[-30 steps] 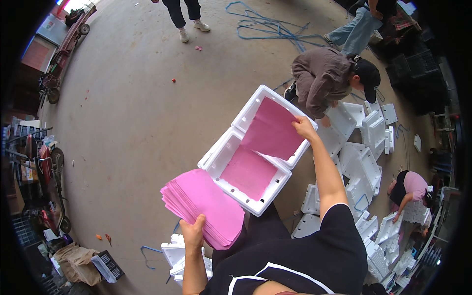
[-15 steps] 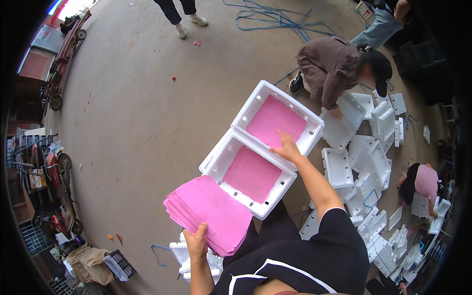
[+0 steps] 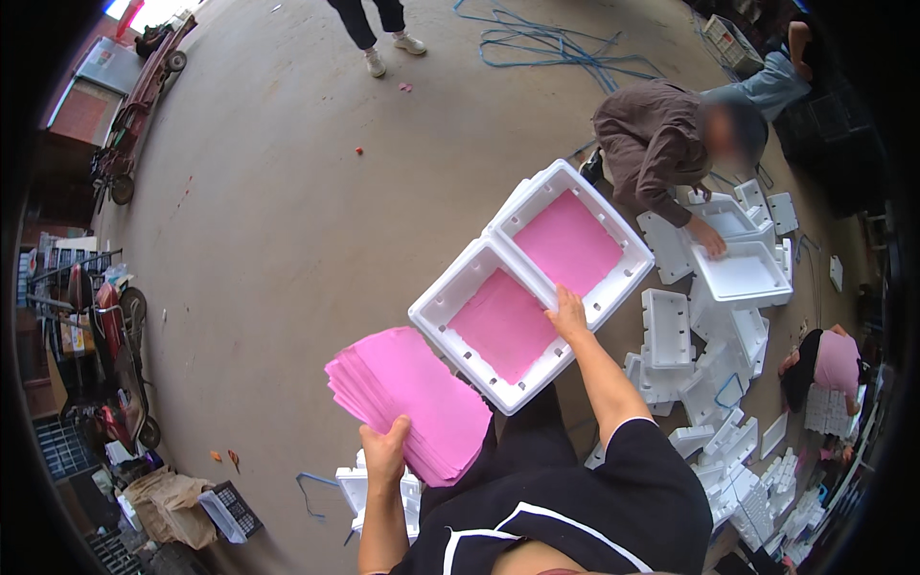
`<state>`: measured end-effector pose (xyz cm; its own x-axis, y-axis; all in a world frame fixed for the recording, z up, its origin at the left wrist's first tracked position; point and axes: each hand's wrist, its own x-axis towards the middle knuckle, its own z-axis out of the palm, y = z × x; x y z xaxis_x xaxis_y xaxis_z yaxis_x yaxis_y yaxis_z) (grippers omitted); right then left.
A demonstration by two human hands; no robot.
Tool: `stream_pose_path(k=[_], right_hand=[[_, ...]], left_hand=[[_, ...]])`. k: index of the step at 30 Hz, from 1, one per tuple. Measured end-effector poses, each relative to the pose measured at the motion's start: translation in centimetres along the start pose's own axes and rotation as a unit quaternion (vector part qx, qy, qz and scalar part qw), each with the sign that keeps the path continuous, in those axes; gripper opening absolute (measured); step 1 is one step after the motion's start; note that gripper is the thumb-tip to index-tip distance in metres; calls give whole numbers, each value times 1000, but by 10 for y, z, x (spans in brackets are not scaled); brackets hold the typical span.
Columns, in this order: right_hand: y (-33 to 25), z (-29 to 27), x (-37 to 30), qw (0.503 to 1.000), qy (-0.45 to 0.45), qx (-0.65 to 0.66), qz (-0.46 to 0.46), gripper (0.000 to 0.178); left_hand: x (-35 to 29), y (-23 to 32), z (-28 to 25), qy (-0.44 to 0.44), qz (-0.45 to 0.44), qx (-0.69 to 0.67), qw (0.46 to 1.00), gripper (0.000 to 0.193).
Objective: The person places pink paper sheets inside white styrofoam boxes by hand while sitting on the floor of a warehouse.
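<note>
My left hand (image 3: 385,452) grips the near edge of a thick stack of pink paper sheets (image 3: 412,402), thumb on top, the sheets fanned out at the left. Right of the stack stand two white foam boxes side by side, a near box (image 3: 460,356) and a far box (image 3: 628,278). A pink sheet (image 3: 506,326) lines the bottom of the near one, and another pink sheet (image 3: 568,241) lies flat in the far one. My right hand (image 3: 572,314) is closed over the rims where the two boxes meet.
A person in brown (image 3: 652,134) crouches at the far right, one hand on a white foam box (image 3: 743,273) in a heap of them. Blue straps (image 3: 565,43) lie on the floor beyond. At left stand a motor tricycle (image 3: 105,335) and a black crate (image 3: 235,513).
My right hand has left the far box's pink sheet and closed on the rims between the boxes. The boxes have shifted slightly. The crouching person now handles another foam box.
</note>
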<state>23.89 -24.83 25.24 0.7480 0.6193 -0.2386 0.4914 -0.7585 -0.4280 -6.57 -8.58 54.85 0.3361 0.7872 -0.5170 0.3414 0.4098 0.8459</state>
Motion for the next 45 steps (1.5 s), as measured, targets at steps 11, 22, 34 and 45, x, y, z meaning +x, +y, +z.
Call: stream_pose_path(k=[11, 22, 34, 45], right_hand=[[-267, -148, -155, 868, -212, 397, -210, 41], [-304, -148, -197, 914, -179, 255, -261, 73], [-293, -87, -198, 895, -53, 348, -275, 42], [-282, -180, -187, 834, -259, 454, -175, 35]], left_hand=[[-15, 7, -38, -97, 46, -87, 990, 29], [-35, 14, -59, -57, 162, 25, 985, 19], [-39, 4, -64, -73, 192, 6, 979, 23], [-35, 11, -71, -52, 113, -62, 990, 22]])
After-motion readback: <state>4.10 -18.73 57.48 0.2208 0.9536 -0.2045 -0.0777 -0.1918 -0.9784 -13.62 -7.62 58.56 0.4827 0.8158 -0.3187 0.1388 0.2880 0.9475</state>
